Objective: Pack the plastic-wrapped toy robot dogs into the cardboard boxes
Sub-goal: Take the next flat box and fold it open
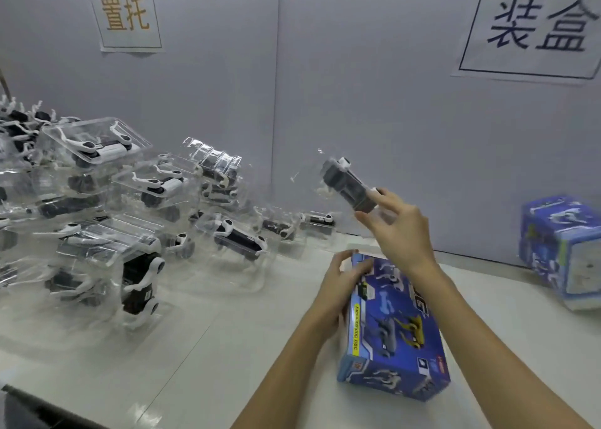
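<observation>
The right hand (398,230) pinched a wrapped dog (349,184) by one end; the left hand (341,279) gripped the blue box (390,331); slick plastic risked slipping.

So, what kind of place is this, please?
Probably a packing station on a toy assembly line. A heap of plastic-wrapped toy robot dogs lies on the white table, printed blue boxes wait for filling, and paper signs on the grey partition seem to label the work stations.
</observation>
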`<state>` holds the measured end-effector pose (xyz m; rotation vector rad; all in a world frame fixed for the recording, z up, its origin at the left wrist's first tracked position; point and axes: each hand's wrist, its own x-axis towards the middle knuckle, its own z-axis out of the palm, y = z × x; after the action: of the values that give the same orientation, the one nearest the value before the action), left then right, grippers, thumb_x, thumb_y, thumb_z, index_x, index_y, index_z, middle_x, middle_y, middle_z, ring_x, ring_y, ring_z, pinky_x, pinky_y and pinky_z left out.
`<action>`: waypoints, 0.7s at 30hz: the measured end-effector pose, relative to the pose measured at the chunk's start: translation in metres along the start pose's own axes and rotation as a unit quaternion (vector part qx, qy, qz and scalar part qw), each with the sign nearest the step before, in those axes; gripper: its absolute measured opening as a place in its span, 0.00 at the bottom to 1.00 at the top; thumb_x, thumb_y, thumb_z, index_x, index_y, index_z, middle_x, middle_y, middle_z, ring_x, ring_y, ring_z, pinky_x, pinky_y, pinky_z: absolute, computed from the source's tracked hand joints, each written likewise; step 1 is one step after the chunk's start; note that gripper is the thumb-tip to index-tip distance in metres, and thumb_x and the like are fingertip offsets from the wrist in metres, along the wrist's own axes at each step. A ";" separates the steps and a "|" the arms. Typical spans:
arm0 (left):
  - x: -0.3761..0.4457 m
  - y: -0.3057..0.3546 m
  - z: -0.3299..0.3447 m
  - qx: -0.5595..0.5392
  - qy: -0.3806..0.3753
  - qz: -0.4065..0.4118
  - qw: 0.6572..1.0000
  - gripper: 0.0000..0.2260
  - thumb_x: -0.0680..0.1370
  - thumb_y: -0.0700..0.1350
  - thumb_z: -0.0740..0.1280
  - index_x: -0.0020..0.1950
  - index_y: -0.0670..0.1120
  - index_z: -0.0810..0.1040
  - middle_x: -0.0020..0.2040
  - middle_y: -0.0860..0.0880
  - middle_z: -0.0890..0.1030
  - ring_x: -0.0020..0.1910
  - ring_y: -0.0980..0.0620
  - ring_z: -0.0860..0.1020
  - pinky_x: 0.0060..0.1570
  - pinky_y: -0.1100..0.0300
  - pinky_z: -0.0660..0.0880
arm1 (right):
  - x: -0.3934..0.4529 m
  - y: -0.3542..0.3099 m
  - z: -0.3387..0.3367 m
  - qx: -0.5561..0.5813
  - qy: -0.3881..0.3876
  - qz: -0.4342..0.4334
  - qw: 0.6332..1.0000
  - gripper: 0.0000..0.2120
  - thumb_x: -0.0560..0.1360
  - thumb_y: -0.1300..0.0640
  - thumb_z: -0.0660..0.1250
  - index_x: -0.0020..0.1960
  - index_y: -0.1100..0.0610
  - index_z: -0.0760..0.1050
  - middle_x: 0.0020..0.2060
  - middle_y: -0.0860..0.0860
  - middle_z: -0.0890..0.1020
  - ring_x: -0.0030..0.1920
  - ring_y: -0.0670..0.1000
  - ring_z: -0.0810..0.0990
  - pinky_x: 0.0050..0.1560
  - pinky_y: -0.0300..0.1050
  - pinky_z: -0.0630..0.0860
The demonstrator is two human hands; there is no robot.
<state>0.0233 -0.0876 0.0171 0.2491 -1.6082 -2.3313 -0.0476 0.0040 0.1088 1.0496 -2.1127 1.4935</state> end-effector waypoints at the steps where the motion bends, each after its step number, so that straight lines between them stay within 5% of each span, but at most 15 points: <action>1: 0.001 0.003 -0.003 0.004 0.018 0.012 1.000 0.19 0.80 0.50 0.74 0.68 0.51 0.72 0.48 0.44 0.88 0.45 0.45 0.87 0.41 0.54 0.83 | -0.005 0.009 -0.014 -0.003 0.016 -0.002 1.000 0.24 0.75 0.55 0.78 0.70 0.51 0.79 0.56 0.20 0.74 0.54 0.29 0.78 0.57 0.19 0.68; 4: 0.004 0.018 -0.009 -0.030 0.090 0.083 0.992 0.21 0.79 0.47 0.75 0.68 0.54 0.70 0.57 0.43 0.84 0.45 0.44 0.88 0.37 0.56 0.82 | -0.021 0.034 -0.047 0.005 0.062 0.025 0.998 0.24 0.75 0.54 0.77 0.70 0.48 0.78 0.55 0.19 0.75 0.57 0.34 0.80 0.62 0.31 0.73; 7: 0.004 0.031 -0.020 -0.020 0.131 0.229 0.964 0.22 0.78 0.44 0.76 0.65 0.59 0.70 0.66 0.44 0.75 0.52 0.42 0.86 0.41 0.55 0.84 | -0.037 0.055 -0.064 0.032 0.104 0.062 0.992 0.26 0.74 0.52 0.78 0.71 0.50 0.79 0.71 0.41 0.77 0.65 0.46 0.80 0.66 0.46 0.79; 10: 0.006 0.037 -0.031 0.180 0.153 0.434 0.869 0.22 0.77 0.42 0.77 0.62 0.57 0.69 0.68 0.41 0.70 0.65 0.39 0.77 0.56 0.45 0.80 | -0.056 0.069 -0.063 0.071 0.104 0.074 0.989 0.31 0.71 0.45 0.76 0.71 0.52 0.79 0.72 0.45 0.77 0.60 0.32 0.79 0.55 0.28 0.77; 13: 0.010 0.030 -0.036 0.382 0.125 0.512 0.759 0.24 0.74 0.37 0.78 0.62 0.51 0.69 0.75 0.46 0.68 0.72 0.40 0.70 0.68 0.38 0.71 | -0.072 0.075 -0.057 0.112 0.087 0.095 0.985 0.30 0.69 0.45 0.76 0.70 0.49 0.79 0.71 0.42 0.78 0.59 0.30 0.79 0.52 0.23 0.73; 18: 0.005 0.017 -0.024 0.400 0.129 0.474 0.773 0.14 0.79 0.54 0.72 0.60 0.51 0.72 0.73 0.52 0.69 0.72 0.46 0.69 0.64 0.38 0.72 | -0.079 0.076 -0.082 0.110 0.027 0.084 0.990 0.29 0.69 0.46 0.76 0.70 0.46 0.80 0.70 0.37 0.77 0.65 0.35 0.78 0.62 0.32 0.76; 21: 0.004 0.017 -0.014 0.369 0.148 0.455 0.797 0.09 0.81 0.54 0.68 0.56 0.50 0.75 0.71 0.53 0.72 0.73 0.51 0.69 0.66 0.40 0.72 | -0.080 0.076 -0.111 0.103 -0.008 0.089 0.991 0.27 0.70 0.50 0.76 0.69 0.47 0.80 0.69 0.36 0.79 0.67 0.43 0.79 0.66 0.39 0.77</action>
<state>0.0268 -0.1069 0.0280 -0.0257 -1.8133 -0.8560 -0.0646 0.1475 0.0495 0.9639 -2.1469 1.8256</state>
